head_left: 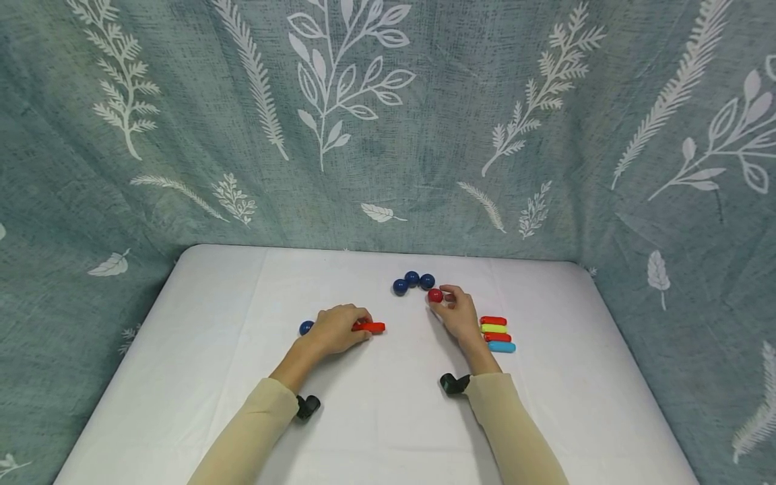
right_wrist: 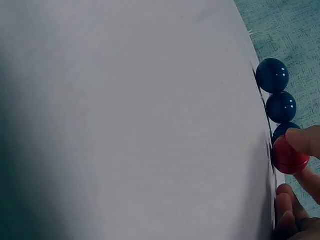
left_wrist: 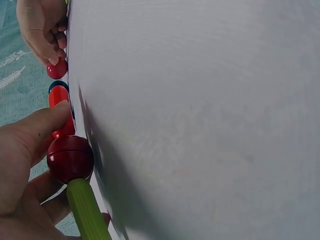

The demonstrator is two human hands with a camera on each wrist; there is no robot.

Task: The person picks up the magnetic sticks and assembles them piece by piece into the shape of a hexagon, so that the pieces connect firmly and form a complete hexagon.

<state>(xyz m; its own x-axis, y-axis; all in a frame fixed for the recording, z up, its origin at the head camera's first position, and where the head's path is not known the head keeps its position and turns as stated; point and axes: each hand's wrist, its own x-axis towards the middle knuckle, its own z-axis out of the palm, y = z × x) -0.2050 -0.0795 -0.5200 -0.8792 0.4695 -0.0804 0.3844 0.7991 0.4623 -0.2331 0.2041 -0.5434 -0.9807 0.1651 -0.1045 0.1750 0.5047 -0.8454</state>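
Note:
My left hand (head_left: 336, 329) pinches a red ridged rod (head_left: 374, 327) between thumb and fingers, low over the white table. In the left wrist view a dark red ball (left_wrist: 70, 159) sits at the near end of this rod, and a green rod (left_wrist: 89, 210) extends from the ball under the palm. A blue ball (head_left: 306, 327) shows past the hand's left side. With thumb and fingertips, my right hand (head_left: 459, 316) holds a red ball (head_left: 434, 296) at the table surface. Right behind it are three blue balls (right_wrist: 273, 76) in a cluster.
Right of the right forearm lies a stack of short rods: a red one (head_left: 494, 320), a yellow-green one (head_left: 494, 329), another red one and a blue one (head_left: 502, 347). Black wrist devices (head_left: 308, 407) hang at both sleeves. A patterned curtain (head_left: 376, 135) surrounds the table.

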